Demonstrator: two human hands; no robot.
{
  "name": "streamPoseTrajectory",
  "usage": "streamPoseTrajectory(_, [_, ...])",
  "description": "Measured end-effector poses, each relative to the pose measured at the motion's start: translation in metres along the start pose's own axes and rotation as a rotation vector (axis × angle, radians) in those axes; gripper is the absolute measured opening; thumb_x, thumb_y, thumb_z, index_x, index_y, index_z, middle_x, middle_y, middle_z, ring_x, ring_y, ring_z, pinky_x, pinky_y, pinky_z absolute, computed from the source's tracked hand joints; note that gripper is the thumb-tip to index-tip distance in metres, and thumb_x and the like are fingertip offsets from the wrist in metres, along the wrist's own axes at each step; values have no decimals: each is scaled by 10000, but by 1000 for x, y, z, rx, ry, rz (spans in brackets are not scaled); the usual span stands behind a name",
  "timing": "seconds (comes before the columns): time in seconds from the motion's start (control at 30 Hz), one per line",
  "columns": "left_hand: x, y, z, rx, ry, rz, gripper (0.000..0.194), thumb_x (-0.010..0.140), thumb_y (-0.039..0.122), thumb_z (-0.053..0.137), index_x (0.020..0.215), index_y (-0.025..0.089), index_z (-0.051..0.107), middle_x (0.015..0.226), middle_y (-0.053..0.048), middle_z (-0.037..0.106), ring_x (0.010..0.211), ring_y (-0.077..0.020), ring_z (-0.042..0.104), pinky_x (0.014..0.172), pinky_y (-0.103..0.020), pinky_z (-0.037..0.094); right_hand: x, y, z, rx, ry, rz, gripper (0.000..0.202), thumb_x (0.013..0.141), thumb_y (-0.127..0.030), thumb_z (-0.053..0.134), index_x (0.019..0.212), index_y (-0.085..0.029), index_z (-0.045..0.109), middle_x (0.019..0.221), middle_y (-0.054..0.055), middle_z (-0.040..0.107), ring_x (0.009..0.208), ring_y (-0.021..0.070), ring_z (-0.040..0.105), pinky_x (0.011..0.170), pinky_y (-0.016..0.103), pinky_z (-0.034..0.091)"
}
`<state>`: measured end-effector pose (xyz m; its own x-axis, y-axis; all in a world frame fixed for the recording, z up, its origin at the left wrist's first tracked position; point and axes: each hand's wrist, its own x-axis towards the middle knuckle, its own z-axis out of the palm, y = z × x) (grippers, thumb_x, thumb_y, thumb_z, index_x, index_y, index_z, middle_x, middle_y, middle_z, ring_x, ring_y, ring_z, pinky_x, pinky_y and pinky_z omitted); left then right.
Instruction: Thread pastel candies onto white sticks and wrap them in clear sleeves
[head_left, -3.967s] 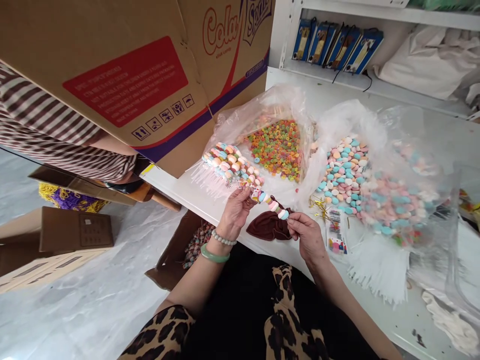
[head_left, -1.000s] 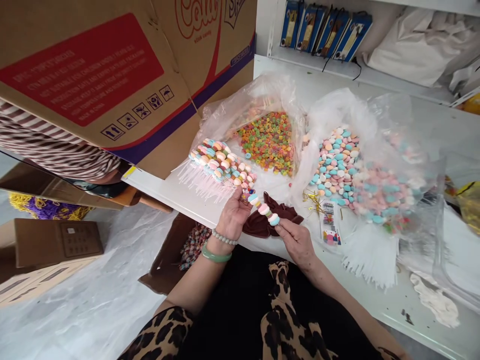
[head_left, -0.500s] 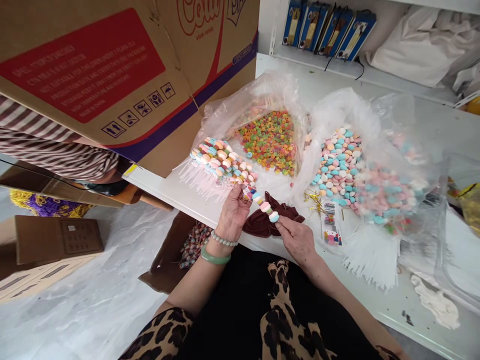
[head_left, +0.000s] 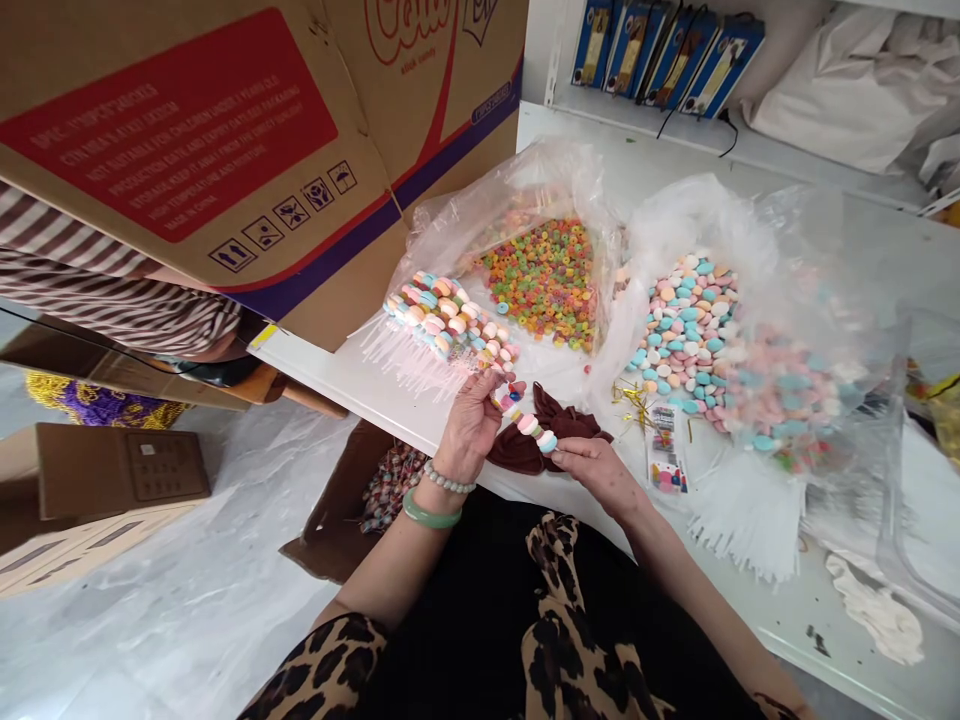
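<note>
My left hand point(head_left: 472, 425), with a beaded bracelet and green bangle on the wrist, pinches the upper end of a candy stick point(head_left: 529, 424) strung with pastel pieces and a small colourful wrapper. The fingers of my right hand point(head_left: 594, 468) are closed at its lower end, by a blue piece. Finished-looking candy sticks point(head_left: 442, 312) with white stems lie in a pile beyond my left hand. A bag of small ring candies point(head_left: 544, 280) and a bag of pastel candies point(head_left: 686, 325) lie behind. Under the stick is a dark brown cloth point(head_left: 525, 445).
A large carton point(head_left: 300, 150) stands at the left of the white table point(head_left: 825, 620). White sticks point(head_left: 750, 525), gold ties point(head_left: 634, 395) and a printed packet point(head_left: 666, 450) lie to the right. Below the table edge, an open box point(head_left: 330, 510) holds candy. A person's striped sleeve point(head_left: 112, 270) shows at left.
The candy stick has shifted slightly down and left between my hands. My right hand has its fingers a little straighter. The whole view has moved slightly.
</note>
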<state>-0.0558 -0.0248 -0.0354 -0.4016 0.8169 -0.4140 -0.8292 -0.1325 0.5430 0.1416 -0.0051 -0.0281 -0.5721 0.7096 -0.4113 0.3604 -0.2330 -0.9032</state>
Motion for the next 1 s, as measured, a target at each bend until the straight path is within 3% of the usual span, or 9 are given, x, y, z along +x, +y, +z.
streamPoseTrajectory(0.13, [-2, -3, -5, 143, 0, 0, 274, 652, 284, 844, 800, 145, 660, 736, -22, 691, 674, -143, 674, 731, -307, 579, 3, 5, 0, 325, -15, 157, 372, 661, -458, 754, 813, -119, 760, 454, -75, 335, 441, 52, 186, 450, 235, 104])
streamPoseTrajectory(0.3, [0, -5, -8, 218, 87, 44, 348, 635, 380, 845, 798, 145, 648, 704, -11, 685, 595, -122, 652, 624, -267, 570, 6, 14, 2, 386, 39, 147, 393, 660, -460, 764, 821, -101, 756, 445, -82, 305, 439, 48, 195, 445, 227, 89])
streamPoseTrajectory(0.37, [0, -5, -8, 237, 95, 69, 354, 620, 377, 851, 804, 144, 659, 719, -19, 693, 601, -138, 664, 605, -271, 569, 8, 18, 3, 346, 73, 127, 378, 673, -467, 752, 814, -117, 758, 440, -78, 317, 435, 56, 216, 434, 224, 121])
streamPoseTrajectory(0.43, [0, -5, -8, 254, 100, 104, 332, 613, 344, 854, 812, 145, 678, 744, -21, 700, 606, -142, 667, 616, -283, 576, 9, 22, 3, 229, 143, 43, 325, 709, -457, 722, 812, -152, 764, 472, -45, 418, 455, 82, 322, 438, 227, 227])
streamPoseTrajectory(0.57, [1, -2, -10, 308, 145, 179, 211, 633, 258, 831, 706, 143, 670, 691, -2, 677, 601, -123, 636, 634, -287, 581, 8, 25, 3, -151, 284, -191, 204, 808, -383, 638, 901, -265, 776, 762, -9, 689, 723, 177, 602, 682, 291, 465])
streamPoseTrajectory(0.7, [3, 1, -14, 330, 159, 166, 223, 626, 264, 830, 719, 137, 671, 655, 3, 660, 552, -117, 617, 603, -291, 577, 9, 27, 1, -265, 255, -238, 226, 854, -368, 592, 975, -301, 771, 878, -16, 739, 835, 211, 649, 795, 326, 485])
streamPoseTrajectory(0.83, [5, 3, -19, 298, 124, 78, 302, 608, 310, 850, 745, 131, 648, 657, -10, 672, 528, -146, 640, 593, -321, 580, 13, 32, 1, -251, 246, -183, 219, 846, -374, 598, 934, -284, 779, 843, -19, 727, 824, 206, 644, 768, 305, 482])
streamPoseTrajectory(1.0, [7, 1, -22, 178, 96, -32, 269, 657, 266, 832, 758, 148, 612, 658, 2, 667, 554, -124, 642, 639, -290, 571, 14, 34, 6, -266, 246, -161, 226, 840, -383, 593, 903, -268, 777, 795, -20, 698, 770, 186, 613, 749, 298, 465])
